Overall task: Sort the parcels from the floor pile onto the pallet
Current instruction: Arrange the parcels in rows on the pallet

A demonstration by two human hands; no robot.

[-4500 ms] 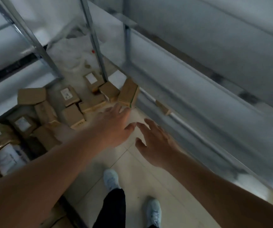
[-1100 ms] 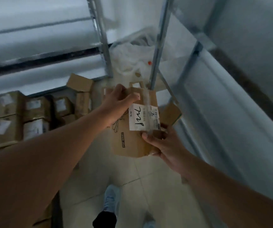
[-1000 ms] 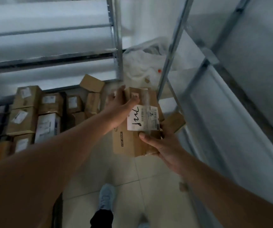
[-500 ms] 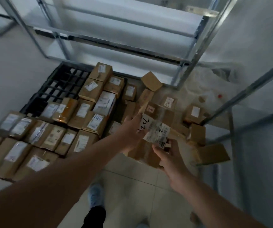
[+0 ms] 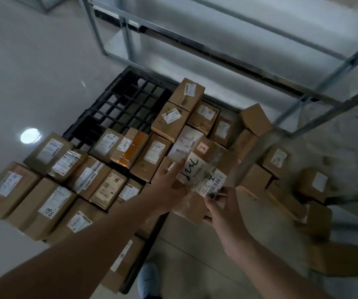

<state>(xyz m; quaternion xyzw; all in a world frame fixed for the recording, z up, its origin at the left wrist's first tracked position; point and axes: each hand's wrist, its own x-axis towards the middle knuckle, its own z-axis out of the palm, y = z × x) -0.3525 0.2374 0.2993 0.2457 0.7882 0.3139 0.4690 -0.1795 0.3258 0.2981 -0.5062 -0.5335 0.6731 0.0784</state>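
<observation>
I hold a brown cardboard parcel [image 5: 214, 156] with a white handwritten label in both hands, above the right edge of the black grid pallet [image 5: 119, 104]. My left hand [image 5: 169, 186] grips its left side, fingers under and along the box. My right hand [image 5: 223, 208] holds its near corner, thumb on the label. Several labelled parcels [image 5: 65, 169] lie in rows on the pallet. The floor pile [image 5: 281, 175] of loose boxes lies to the right.
Metal shelving [image 5: 216, 50] stands behind the pallet, and a shelf post [image 5: 316, 91] rises on the right over the pile. White plastic sheeting [image 5: 335, 137] lies at far right. Bare grey floor [image 5: 22, 72] spreads left. My shoe [image 5: 147, 279] stands beside the pallet's near corner.
I picked the parcel up from the floor pile with both hands. The view has swung left, and the parcel has moved from over the pile toward the pallet.
</observation>
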